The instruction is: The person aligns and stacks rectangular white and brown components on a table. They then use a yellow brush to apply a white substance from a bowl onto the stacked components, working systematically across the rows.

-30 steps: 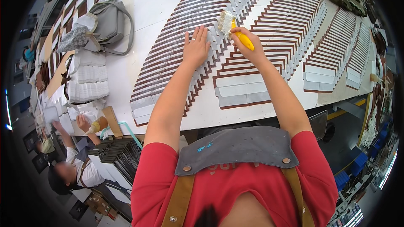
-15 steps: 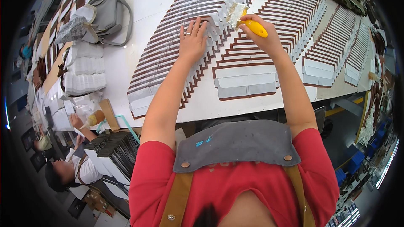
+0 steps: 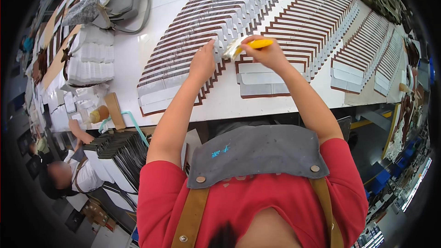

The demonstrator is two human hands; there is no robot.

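In my right hand [image 3: 268, 55] is a brush [image 3: 258, 44] with a yellow handle, its bristles clotted with white paste. The bristles meet the right edge of a long row of overlapping grey-white pieces with brown edges [image 3: 177, 59]. On that same row rests my left hand [image 3: 202, 63], just left of the bristles, fingers stretched out over the pieces; their undersides are hidden. Right of the brush lies a second overlapped row [image 3: 271, 78] of similar pieces, its front piece fully exposed.
Two narrower rows [image 3: 347, 76] lie farther right. On the left are a grey bag [image 3: 126, 2], a white stack [image 3: 92, 59], a jar of amber stuff [image 3: 98, 114] and a stack of dark-edged sheets [image 3: 115, 151]. A co-worker [image 3: 87, 174] sits at the lower left.
My right hand has brought the brush left and nearer me, from above the second row to the first row's edge. My left hand has shifted nearer me, its fingers closer together.
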